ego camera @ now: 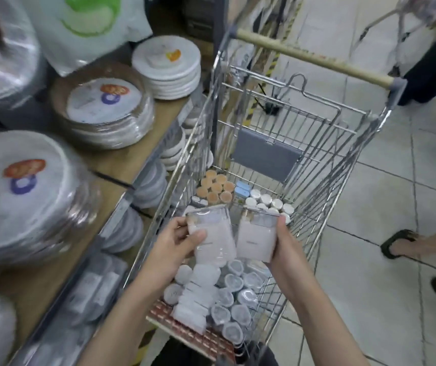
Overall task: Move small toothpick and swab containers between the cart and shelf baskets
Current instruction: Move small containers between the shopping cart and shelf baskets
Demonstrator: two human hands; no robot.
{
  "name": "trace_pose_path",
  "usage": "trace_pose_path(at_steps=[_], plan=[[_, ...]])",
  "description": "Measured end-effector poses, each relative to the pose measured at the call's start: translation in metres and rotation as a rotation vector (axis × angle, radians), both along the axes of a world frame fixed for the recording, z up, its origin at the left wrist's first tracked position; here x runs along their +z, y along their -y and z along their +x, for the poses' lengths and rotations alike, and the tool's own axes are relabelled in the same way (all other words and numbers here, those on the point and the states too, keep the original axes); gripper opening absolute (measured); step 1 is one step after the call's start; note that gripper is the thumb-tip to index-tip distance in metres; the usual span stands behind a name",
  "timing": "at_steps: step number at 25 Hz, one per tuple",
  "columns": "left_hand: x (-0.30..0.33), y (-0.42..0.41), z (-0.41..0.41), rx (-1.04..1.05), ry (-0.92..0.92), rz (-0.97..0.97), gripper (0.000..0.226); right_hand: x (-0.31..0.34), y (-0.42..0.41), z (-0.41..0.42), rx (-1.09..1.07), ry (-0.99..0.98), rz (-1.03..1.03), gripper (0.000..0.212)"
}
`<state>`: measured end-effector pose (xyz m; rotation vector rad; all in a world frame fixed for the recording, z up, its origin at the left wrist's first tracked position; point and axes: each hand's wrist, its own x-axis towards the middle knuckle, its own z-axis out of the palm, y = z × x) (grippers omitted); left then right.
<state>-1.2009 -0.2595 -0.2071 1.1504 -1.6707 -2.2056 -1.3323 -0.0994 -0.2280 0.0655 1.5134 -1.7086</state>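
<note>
A wire shopping cart (325, 159) stands in the aisle and holds several small containers. Over its middle, my left hand (178, 240) grips a clear flat plastic pack (212, 233) with pale contents. Beside it, my right hand (284, 240) grips a second similar pack (255, 240). Both packs are held upright just above the cart's load. Below them lie several round clear-lidded tubs (234, 299) and white round tubs (203, 276). Farther in sit orange-lidded jars (215, 188) and white-lidded jars (269, 202).
Shelves on the left carry wrapped stacks of paper plates (106, 112), with more plates (21, 191) nearer me. Another person's sandalled feet (401, 243) stand on the tiled floor to the right. A dark-clothed person (428, 75) stands behind the cart handle (314, 58).
</note>
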Motion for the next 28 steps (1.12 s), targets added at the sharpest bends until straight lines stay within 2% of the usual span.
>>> trace_pose_path(at_steps=[5,11,14,19,21,24,28], plan=[[0.061,-0.067,0.1,0.382,-0.003,-0.148,0.021,0.059,-0.021,0.053,0.182,0.057,-0.065,0.061],[0.098,-0.165,0.229,0.875,0.003,-0.21,0.016,0.111,-0.038,0.151,0.612,0.033,-0.137,0.042],[0.118,-0.208,0.302,1.115,-0.014,-0.247,0.014,0.128,-0.043,0.217,0.825,-0.003,-0.132,0.049],[0.141,-0.276,0.428,1.464,-0.038,-0.302,0.013,0.146,-0.056,0.345,1.047,-0.137,-0.119,0.061],[0.147,-0.298,0.476,1.546,-0.021,-0.322,0.019,0.153,-0.06,0.398,1.122,-0.165,-0.149,0.062],[0.158,-0.32,0.552,1.614,0.01,-0.358,0.014,0.164,-0.066,0.478,1.179,-0.184,-0.172,0.057],[0.175,-0.322,0.627,1.57,0.01,-0.469,0.019,0.177,-0.066,0.549,1.144,-0.16,-0.227,0.047]])
